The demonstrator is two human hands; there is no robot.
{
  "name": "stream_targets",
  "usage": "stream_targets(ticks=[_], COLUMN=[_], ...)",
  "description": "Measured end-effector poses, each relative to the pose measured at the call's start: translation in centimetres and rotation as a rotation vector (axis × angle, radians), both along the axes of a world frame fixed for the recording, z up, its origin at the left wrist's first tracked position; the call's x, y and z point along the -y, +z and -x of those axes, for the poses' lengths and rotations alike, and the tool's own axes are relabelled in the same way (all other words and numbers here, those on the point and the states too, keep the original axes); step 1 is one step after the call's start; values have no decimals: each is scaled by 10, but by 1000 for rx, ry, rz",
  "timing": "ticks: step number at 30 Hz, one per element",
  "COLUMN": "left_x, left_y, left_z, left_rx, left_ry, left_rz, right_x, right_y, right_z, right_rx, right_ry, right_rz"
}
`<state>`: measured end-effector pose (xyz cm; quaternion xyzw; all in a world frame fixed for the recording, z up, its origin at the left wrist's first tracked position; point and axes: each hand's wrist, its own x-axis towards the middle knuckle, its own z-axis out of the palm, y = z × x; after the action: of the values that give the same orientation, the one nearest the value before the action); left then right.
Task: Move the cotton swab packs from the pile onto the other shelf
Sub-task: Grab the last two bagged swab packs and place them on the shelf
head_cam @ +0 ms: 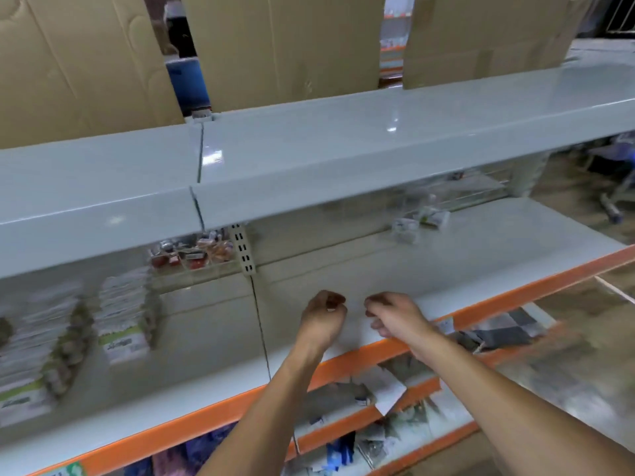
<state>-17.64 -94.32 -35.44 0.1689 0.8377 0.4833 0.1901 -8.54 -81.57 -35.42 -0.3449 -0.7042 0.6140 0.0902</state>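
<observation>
Rows of cotton swab packs [122,317] with green-and-white labels stand on the left section of the white shelf; another row [31,359] runs further left. A small loose pile of packs [421,218] lies at the back of the right shelf section [464,249]. My left hand [323,316] and my right hand [391,316] hover side by side over the front of the right section, fingers curled downward, nothing visible in either. The frame is blurred.
A white upper shelf [309,156] overhangs the working shelf, with cardboard boxes [275,42] on it. Small red packaged goods [192,252] sit at the back by the upright. Orange-edged lower shelves [364,410] hold assorted packets below my arms.
</observation>
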Motion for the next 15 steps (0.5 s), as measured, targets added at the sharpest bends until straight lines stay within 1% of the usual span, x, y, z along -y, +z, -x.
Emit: stream_targets(ticks=[11,15], left_x=[-121,-147], left_y=[5,7], left_z=[-62,-71], left_rx=[-8,37], left_ry=[-52,-39], left_rz=[-22,-38], right_x=[-128,-162], right_y=[1,0], right_z=[-76,-92], right_rx=[38,50], right_ry=[-82,-102], right_rz=[-46,-34])
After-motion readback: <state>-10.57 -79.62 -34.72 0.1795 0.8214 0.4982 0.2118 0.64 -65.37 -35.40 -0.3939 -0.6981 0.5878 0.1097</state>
